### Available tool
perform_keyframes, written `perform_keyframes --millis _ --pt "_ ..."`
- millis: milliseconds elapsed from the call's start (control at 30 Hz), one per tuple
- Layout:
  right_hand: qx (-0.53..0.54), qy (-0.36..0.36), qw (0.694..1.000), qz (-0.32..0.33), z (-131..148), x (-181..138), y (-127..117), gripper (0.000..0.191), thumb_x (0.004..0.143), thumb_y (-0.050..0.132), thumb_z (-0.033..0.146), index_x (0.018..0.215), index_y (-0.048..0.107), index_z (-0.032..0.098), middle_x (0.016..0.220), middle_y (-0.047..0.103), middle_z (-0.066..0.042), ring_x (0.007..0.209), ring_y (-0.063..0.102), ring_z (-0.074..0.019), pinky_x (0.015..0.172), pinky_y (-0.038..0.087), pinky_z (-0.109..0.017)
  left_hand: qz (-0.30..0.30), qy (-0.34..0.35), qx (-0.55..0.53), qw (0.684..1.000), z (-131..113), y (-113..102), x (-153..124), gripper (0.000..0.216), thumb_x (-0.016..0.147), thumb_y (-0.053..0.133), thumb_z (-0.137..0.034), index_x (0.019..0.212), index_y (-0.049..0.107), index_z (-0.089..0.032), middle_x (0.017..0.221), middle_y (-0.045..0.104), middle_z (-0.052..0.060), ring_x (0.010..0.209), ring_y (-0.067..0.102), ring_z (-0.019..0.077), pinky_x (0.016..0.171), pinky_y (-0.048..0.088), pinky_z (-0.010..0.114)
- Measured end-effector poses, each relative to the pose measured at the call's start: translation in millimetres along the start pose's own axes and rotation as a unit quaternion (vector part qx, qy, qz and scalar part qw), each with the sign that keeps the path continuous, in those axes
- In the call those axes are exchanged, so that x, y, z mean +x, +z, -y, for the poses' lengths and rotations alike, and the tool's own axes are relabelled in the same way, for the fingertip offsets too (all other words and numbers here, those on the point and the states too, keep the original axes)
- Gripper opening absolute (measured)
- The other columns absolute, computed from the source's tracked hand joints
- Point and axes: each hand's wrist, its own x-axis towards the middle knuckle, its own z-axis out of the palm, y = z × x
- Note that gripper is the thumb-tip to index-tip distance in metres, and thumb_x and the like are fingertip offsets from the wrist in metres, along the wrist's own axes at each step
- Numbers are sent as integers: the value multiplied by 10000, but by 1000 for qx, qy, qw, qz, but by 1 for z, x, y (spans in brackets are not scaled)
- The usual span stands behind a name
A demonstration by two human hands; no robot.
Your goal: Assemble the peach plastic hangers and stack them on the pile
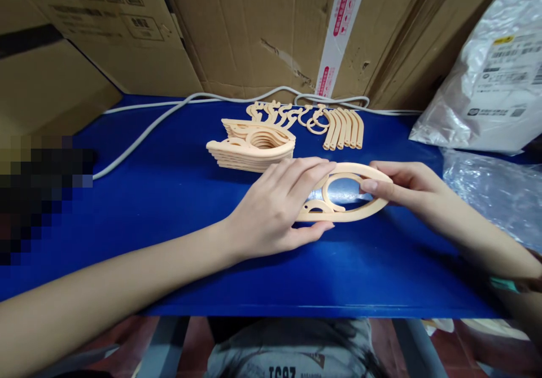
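A folded peach plastic hanger (pixel 359 215) is held between both hands, just above the blue table. My left hand (pixel 282 205) wraps over its left end, with the thumb along the lower edge, and hides that end. My right hand (pixel 398 185) pinches the rounded right end between thumb and fingers. Behind my left hand lies a neat stack of matching folded hangers (pixel 254 155). Farther back are several loose peach hooks (pixel 275 112), ring-shaped pieces (pixel 317 122) and a row of curved strips (pixel 345 129).
A white cable (pixel 169 107) runs along the back of the blue table (pixel 178 214). Cardboard boxes (pixel 262 27) stand behind it. On the right are a labelled plastic parcel bag (pixel 486 84) and clear plastic wrap (pixel 495 191). The table's front edge (pixel 296 310) lies close to the person's body.
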Motion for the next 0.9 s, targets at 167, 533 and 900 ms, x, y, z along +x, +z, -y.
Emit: perform_keyframes --millis 167,533,900 --pt "55 24 998 -5 -5 1 3 296 855 736 547 863 718 252 754 676 -17 671 584 -193 535 408 -305 6 -10 -6 1000 0 1 0 660 952 689 -390 1474 423 -87 1452 585 204 1371 553 320 1171 452 467" --pt "66 35 997 -4 -6 0 8 349 824 772 554 824 676 218 653 523 31 571 398 -117 491 267 -260 4 4 17 1000 1 2 -2 735 960 698 -451 1509 406 -58 1450 591 221 1354 567 332 1128 473 461" --pt "13 -85 994 -63 -9 1 -3 561 1004 361 712 977 678 250 636 572 7 550 496 -168 551 425 -332 -78 16 32 996 24 -60 27 716 899 750 -365 1474 452 -61 1451 581 198 1339 563 324 1173 442 512"
